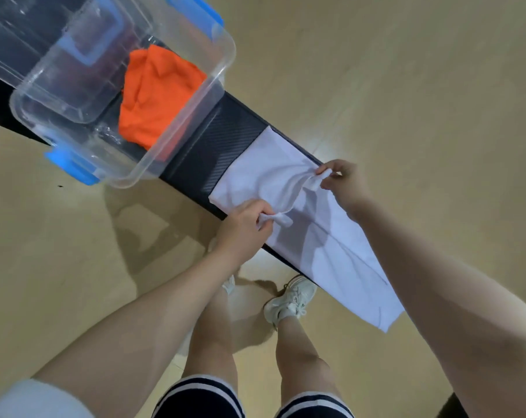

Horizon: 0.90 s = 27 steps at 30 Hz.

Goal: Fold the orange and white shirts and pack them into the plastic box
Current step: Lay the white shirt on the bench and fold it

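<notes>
A white shirt (325,245) lies spread along a narrow dark table (222,146). My left hand (243,227) pinches a bunch of its cloth at the near edge. My right hand (343,182) pinches another bunch at the far edge, and the fabric between them is pulled up into wrinkles. The orange shirt (153,98) lies folded inside the clear plastic box (195,98) with blue latches, which stands on the table to the left of the white shirt.
The clear lid (71,55) with a blue handle lies in the box beside the orange shirt. The table is narrow, with tan wooden floor on both sides. My legs and white shoes (289,300) stand by its near edge.
</notes>
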Motion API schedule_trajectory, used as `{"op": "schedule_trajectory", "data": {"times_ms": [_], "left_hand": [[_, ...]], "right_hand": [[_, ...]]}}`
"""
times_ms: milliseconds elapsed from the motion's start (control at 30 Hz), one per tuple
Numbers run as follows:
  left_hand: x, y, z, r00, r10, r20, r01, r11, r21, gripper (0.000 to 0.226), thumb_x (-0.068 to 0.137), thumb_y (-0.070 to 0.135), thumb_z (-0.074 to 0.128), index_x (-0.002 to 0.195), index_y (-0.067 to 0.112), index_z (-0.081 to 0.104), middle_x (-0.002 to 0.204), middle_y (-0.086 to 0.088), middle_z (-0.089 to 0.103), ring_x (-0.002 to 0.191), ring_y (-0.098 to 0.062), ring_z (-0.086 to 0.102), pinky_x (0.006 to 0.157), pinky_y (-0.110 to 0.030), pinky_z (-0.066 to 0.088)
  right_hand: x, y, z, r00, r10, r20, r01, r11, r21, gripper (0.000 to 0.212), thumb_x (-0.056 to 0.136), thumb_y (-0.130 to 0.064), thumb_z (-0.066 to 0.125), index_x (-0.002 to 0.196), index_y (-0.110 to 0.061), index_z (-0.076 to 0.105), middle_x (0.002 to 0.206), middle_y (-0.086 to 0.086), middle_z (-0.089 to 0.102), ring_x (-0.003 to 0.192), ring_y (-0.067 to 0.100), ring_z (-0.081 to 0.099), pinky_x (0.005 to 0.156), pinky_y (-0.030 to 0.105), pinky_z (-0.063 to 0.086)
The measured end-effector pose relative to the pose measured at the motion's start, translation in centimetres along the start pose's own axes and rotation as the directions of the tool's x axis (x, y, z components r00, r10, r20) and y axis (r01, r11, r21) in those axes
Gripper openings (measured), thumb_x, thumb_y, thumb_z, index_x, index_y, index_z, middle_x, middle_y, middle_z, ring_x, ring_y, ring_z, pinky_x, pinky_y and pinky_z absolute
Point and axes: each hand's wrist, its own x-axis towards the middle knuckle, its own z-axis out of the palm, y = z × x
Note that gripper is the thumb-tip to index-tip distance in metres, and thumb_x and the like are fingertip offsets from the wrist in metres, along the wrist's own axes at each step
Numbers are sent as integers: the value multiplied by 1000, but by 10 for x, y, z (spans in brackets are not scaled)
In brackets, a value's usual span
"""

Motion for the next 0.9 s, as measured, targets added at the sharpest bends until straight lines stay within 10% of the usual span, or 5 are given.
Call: {"op": "schedule_trajectory", "data": {"times_ms": [333, 600, 733, 900], "left_hand": [[0, -12, 76, 986, -40, 162, 13, 986, 164, 16, 78, -1, 51, 75, 14, 46, 79, 4, 43, 78, -19, 40, 61, -25, 23], [-10, 23, 92, 947, 97, 306, -171, 959, 225, 15, 76, 2, 52, 79, 16, 49, 84, 7, 42, 86, -20, 46, 62, -26, 25], [-6, 19, 115, 872, 0, 489, -251, 858, 447, 18, 85, 22, 52, 100, 12, 52, 106, -4, 53, 103, -24, 49, 75, -31, 33], [5, -8, 133, 929, 246, 277, -370, 660, 654, 54, 71, 42, 40, 115, 12, 47, 123, -12, 59, 114, -28, 47, 92, -32, 30]], "right_hand": [[3, 85, 8, 979, 148, -142, -129, 982, 135, 18, 79, -19, 64, 65, -9, 60, 67, 4, 61, 63, 16, 54, 66, 29, 46], [-7, 89, -27, 938, 199, -282, -57, 895, 442, 26, 78, 2, 55, 73, -24, 53, 74, -5, 53, 66, 13, 49, 65, 23, 43], [-10, 114, -36, 936, 213, -281, -173, 971, 163, 18, 79, -5, 51, 89, -18, 57, 93, 2, 60, 88, 24, 55, 73, 26, 42], [-13, 129, -14, 893, -427, -143, 293, 793, -534, 45, 87, -24, 38, 122, -1, 53, 137, 25, 45, 124, 42, 44, 103, 44, 34]]}}
